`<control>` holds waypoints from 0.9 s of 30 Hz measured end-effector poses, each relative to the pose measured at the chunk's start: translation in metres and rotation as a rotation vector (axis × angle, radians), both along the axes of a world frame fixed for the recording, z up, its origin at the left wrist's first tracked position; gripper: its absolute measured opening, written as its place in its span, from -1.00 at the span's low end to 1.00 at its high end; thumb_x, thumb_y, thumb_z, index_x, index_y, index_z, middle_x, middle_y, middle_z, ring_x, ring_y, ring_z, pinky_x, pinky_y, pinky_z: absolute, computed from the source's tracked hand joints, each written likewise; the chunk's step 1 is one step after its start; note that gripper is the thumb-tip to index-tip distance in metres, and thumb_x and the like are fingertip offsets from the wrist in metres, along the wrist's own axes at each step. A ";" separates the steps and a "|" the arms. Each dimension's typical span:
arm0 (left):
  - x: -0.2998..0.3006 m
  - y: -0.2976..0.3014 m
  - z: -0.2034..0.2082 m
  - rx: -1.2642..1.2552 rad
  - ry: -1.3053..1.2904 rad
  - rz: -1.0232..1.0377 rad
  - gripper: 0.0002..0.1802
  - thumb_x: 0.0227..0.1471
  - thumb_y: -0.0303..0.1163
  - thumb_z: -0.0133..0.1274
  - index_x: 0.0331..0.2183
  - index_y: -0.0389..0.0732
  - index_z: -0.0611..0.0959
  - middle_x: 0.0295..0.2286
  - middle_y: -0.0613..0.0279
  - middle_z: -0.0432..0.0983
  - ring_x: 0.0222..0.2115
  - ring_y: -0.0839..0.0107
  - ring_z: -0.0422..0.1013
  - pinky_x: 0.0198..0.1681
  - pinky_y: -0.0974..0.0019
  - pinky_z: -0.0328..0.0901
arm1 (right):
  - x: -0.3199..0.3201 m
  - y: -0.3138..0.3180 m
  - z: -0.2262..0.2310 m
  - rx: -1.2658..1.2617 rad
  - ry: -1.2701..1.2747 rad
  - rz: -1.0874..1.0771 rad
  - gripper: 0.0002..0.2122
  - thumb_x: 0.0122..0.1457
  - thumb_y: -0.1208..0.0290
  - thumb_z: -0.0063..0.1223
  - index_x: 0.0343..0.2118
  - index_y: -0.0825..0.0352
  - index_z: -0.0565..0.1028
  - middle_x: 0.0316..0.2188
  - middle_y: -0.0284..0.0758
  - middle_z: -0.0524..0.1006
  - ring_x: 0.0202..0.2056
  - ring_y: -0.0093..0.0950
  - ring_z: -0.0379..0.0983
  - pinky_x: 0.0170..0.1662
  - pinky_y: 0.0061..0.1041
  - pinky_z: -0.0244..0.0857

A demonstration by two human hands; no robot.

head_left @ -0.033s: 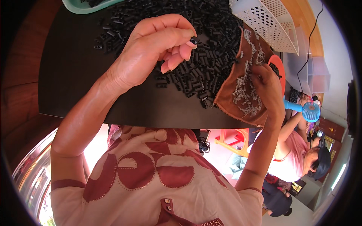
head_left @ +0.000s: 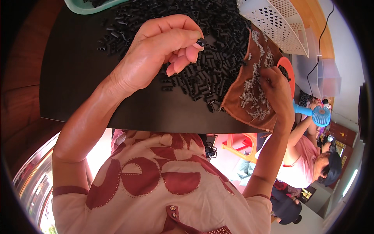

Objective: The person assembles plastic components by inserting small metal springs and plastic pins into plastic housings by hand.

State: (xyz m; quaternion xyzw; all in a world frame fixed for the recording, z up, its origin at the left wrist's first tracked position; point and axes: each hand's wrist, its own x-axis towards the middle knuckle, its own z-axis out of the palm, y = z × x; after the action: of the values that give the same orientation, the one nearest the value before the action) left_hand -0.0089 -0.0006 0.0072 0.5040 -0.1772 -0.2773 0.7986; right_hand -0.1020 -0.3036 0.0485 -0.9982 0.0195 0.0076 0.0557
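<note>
The left hand (head_left: 156, 50) hovers over the dark desk (head_left: 78, 78), its thumb and forefinger pinching a small black plastic piece (head_left: 201, 42) while the other fingers curl loosely beneath. The piece is short and tube-like; its open end faces the camera, so its long axis runs roughly up toward the viewer, though it is too small to be sure. It sits just above a wide heap of similar black pieces (head_left: 210, 70) spread over the desk. The right hand (head_left: 278, 91) rests on a brown cloth (head_left: 249, 89) strewn with small metal springs (head_left: 253, 101), fingertips pressed together as if on one of them; what they grip cannot be told. A white perforated basket (head_left: 280, 23) stands beyond the cloth, and a green tray (head_left: 85, 7) lies at the far left edge
</note>
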 end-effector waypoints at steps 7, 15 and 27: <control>-0.002 0.001 -0.001 0.025 -0.016 0.000 -0.79 0.11 -0.33 -0.12 -0.36 -0.27 0.51 -0.60 0.31 0.40 -0.70 0.62 0.21 -0.70 0.53 0.05 | 0.004 0.002 -0.004 0.004 -0.013 0.001 -0.89 0.04 0.51 0.01 -0.36 0.34 0.50 -0.40 -0.23 0.44 -0.31 -0.16 0.41 -0.29 -0.26 0.25; 0.000 0.001 -0.002 -0.006 0.009 0.002 -0.78 0.11 -0.32 -0.13 -0.36 -0.27 0.51 -0.60 0.30 0.40 -0.71 0.61 0.21 -0.70 0.53 0.04 | 0.008 -0.003 -0.012 -0.092 -0.032 0.053 -0.91 0.03 0.50 0.01 -0.38 0.34 0.47 -0.42 -0.23 0.42 -0.32 -0.15 0.41 -0.32 -0.23 0.25; 0.003 0.002 -0.005 -0.112 0.098 -0.009 -0.78 0.10 -0.32 -0.14 -0.37 -0.28 0.49 -0.61 0.28 0.39 -0.74 0.59 0.20 -0.73 0.51 0.01 | 0.000 -0.005 -0.016 0.261 -0.149 -0.081 -0.85 0.06 0.56 -0.06 -0.28 0.42 0.45 -0.46 -0.19 0.44 -0.46 -0.32 0.38 -0.34 -0.43 0.26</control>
State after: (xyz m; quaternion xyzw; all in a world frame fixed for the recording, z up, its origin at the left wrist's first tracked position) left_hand -0.0062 0.0015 0.0026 0.4435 -0.1553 -0.2949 0.8320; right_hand -0.1022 -0.3086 0.0328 -0.9787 0.0546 -0.0665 0.1866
